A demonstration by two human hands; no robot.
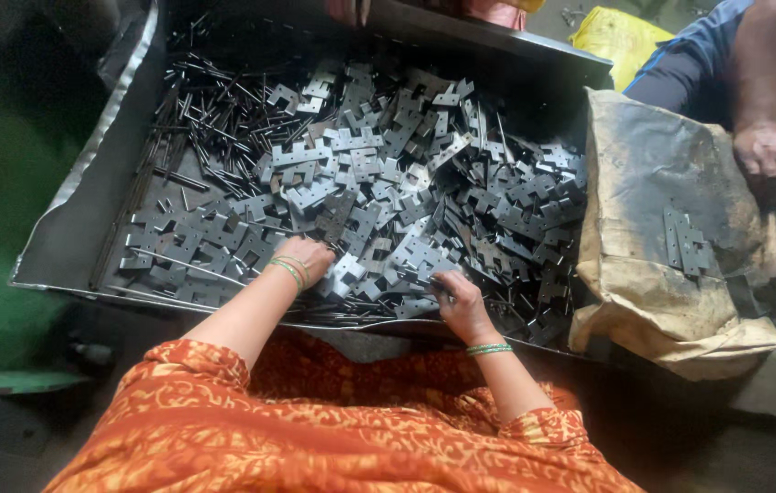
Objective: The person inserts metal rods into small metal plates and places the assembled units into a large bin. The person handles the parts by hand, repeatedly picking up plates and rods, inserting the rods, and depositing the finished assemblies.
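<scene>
A wide metal tray (pixel 68 239) fills the middle of the frame, heaped with grey hinge plates (pixel 424 183); thin metal pins (pixel 214 105) lie at its upper left. The left hand (pixel 307 256), low in the centre, rests on the plates, its grip curled on one plate (pixel 344 271). The right hand (pixel 459 306), just right of it, has its fingers closed, pinching a thin pin (pixel 438 287). At right, a co-worker's hand (pixel 773 162) rests near a dirty sack (pixel 652 183) bearing a few plates.

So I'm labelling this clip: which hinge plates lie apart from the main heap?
Start at the big metal tray heaped with plates, then go right to the dirty tan sack. A few stacked grey plates lie on it, alone, below another person's hand.
</scene>
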